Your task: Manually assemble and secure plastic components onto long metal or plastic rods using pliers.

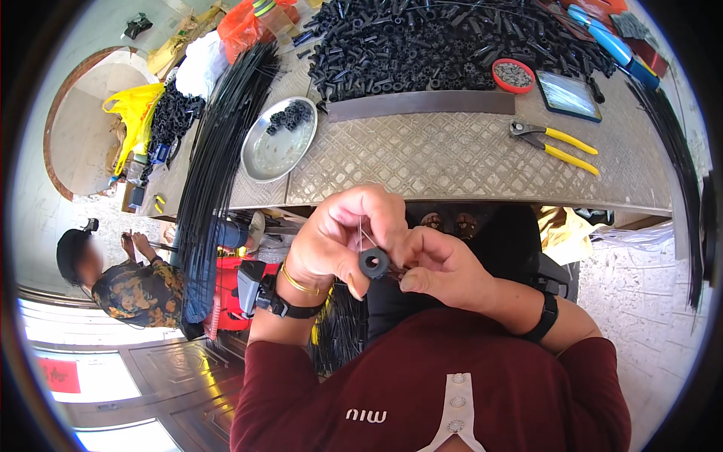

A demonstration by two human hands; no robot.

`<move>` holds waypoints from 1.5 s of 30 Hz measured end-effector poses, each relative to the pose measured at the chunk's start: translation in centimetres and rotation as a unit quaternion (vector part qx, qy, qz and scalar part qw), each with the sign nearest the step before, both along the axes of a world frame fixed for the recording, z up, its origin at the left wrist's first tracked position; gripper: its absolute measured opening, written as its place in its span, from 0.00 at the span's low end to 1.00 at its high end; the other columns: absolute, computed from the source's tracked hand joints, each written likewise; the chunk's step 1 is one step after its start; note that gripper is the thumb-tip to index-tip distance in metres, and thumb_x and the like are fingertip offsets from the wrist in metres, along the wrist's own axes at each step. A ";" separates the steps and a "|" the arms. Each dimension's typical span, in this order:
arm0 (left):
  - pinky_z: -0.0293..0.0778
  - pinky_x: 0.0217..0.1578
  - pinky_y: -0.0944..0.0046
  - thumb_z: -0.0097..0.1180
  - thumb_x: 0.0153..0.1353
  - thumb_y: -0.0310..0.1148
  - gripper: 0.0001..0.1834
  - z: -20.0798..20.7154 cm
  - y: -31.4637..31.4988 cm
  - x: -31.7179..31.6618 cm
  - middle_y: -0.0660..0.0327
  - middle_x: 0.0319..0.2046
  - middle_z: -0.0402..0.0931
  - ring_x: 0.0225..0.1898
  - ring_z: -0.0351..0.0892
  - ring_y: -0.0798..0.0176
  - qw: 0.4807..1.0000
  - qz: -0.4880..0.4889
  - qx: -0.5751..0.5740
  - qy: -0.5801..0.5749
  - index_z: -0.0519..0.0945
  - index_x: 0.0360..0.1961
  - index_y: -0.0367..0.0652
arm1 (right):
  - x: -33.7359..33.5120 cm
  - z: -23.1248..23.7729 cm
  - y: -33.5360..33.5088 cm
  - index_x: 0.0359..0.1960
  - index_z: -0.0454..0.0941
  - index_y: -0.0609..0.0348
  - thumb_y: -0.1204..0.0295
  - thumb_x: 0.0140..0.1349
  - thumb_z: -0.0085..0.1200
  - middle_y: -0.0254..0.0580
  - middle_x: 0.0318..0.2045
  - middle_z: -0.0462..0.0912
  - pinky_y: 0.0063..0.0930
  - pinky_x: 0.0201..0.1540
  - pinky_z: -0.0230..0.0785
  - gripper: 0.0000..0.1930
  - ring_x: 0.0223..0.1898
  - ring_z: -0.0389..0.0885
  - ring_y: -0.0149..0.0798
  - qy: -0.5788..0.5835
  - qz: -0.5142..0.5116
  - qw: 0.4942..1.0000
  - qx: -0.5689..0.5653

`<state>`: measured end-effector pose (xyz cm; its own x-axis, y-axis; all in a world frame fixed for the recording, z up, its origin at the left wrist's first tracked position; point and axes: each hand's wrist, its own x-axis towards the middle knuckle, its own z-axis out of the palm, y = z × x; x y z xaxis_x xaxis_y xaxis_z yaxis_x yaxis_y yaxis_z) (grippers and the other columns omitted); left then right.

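Over my lap, just off the table's near edge, both my hands meet around a small black ring-shaped part (364,266) with a round hole through it. My left hand (339,226) pinches this part between thumb and fingers. A thin, pale wire or thread (361,232) runs from the left fingers down to it. My right hand (448,270) has its thumb and fingertips pressed together at the part's right side. What those fingertips grip is partly hidden and too small to name.
On the patterned table (422,162) are yellow-handled pliers (557,146), a metal dish (263,162) with black pieces, a red-rimmed bowl (514,63) of small grey bits, and a large heap of black parts (422,53). Long black strands (215,135) hang at left. Another person (139,290) sits beyond.
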<state>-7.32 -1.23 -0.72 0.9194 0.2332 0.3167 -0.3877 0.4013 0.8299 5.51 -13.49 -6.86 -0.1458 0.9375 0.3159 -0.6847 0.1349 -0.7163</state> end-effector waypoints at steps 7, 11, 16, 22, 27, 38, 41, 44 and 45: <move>0.66 0.26 0.69 0.71 0.38 0.28 0.35 -0.3 0.6 -0.1 0.51 0.27 0.78 0.23 0.74 0.63 0.998 0.014 -0.003 -0.053 0.69 0.49 0.31 | 2.1 3.4 0.7 0.49 0.67 0.61 0.57 0.55 0.61 0.41 0.41 0.77 0.28 0.45 0.68 0.27 0.42 0.77 0.32 -0.502 -0.127 0.848 0.110; 0.66 0.22 0.75 0.65 0.35 0.21 0.55 0.2 -0.8 0.6 0.46 0.25 0.79 0.19 0.76 0.64 0.985 -0.097 -0.142 0.006 0.48 0.65 0.29 | 0.2 -0.6 2.7 0.39 0.77 0.58 0.54 0.55 0.60 0.43 0.27 0.80 0.28 0.36 0.70 0.21 0.33 0.80 0.33 -0.368 0.079 0.920 0.108; 0.71 0.35 0.71 0.67 0.49 0.37 0.34 0.7 -1.5 -0.4 0.50 0.36 0.79 0.34 0.79 0.64 0.973 0.205 -0.005 0.108 0.67 0.53 0.31 | 1.4 -1.3 3.4 0.22 0.75 0.59 0.54 0.59 0.56 0.31 0.13 0.73 0.22 0.23 0.62 0.19 0.17 0.70 0.24 -0.312 0.097 0.940 -0.098; 0.68 0.39 0.66 0.68 0.47 0.32 0.16 0.6 -0.3 -0.6 0.59 0.32 0.77 0.36 0.74 0.66 0.946 0.197 0.253 0.037 0.79 0.35 0.36 | 1.9 -0.7 3.8 0.24 0.75 0.58 0.51 0.59 0.55 0.31 0.15 0.74 0.23 0.25 0.63 0.21 0.20 0.72 0.25 -0.384 0.142 0.910 -0.068; 0.67 0.36 0.68 0.67 0.48 0.29 0.14 0.8 -0.8 -0.4 0.61 0.31 0.74 0.32 0.71 0.67 0.909 0.192 0.370 0.018 0.77 0.34 0.38 | 1.4 -0.9 3.5 0.28 0.75 0.58 0.50 0.60 0.53 0.32 0.17 0.76 0.24 0.27 0.64 0.21 0.22 0.73 0.26 -0.375 0.094 0.922 -0.006; 0.67 0.35 0.68 0.49 0.59 0.19 0.13 -3.2 -3.6 -0.7 0.62 0.29 0.65 0.31 0.66 0.71 0.909 0.243 0.307 0.142 0.58 0.40 0.42 | 3.3 -0.9 2.4 0.55 0.67 0.57 0.61 0.55 0.60 0.37 0.37 0.77 0.27 0.41 0.68 0.27 0.36 0.75 0.28 -0.447 0.034 0.893 0.025; 0.65 0.32 0.71 0.47 0.59 0.19 0.13 -3.2 -3.9 -0.4 0.63 0.28 0.64 0.29 0.63 0.73 0.955 0.234 0.169 0.074 0.57 0.39 0.42 | 4.4 2.6 1.1 0.46 0.70 0.57 0.60 0.50 0.64 0.39 0.34 0.77 0.31 0.44 0.66 0.24 0.38 0.76 0.36 -0.390 -0.191 0.898 0.072; 0.63 0.29 0.72 0.46 0.59 0.18 0.12 -3.4 -4.2 -0.4 0.65 0.27 0.63 0.28 0.61 0.75 0.931 0.271 0.214 0.121 0.57 0.37 0.42 | 4.0 5.4 1.1 0.43 0.72 0.58 0.63 0.51 0.63 0.40 0.31 0.76 0.32 0.42 0.66 0.21 0.36 0.76 0.43 -0.473 -0.310 0.801 0.198; 0.63 0.29 0.72 0.46 0.59 0.18 0.12 -3.1 -4.3 -0.2 0.65 0.27 0.63 0.28 0.61 0.75 0.932 0.270 0.213 0.118 0.57 0.37 0.42 | 4.3 5.1 1.1 0.43 0.72 0.58 0.63 0.51 0.63 0.40 0.31 0.76 0.32 0.42 0.66 0.21 0.36 0.76 0.43 -0.476 -0.311 0.799 0.198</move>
<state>-7.57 -5.52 -3.85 0.7598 0.5818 0.2901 -0.2243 -0.1842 0.9569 9.76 -12.42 -1.76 -0.0410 0.7766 0.6287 0.4317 0.5812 -0.6898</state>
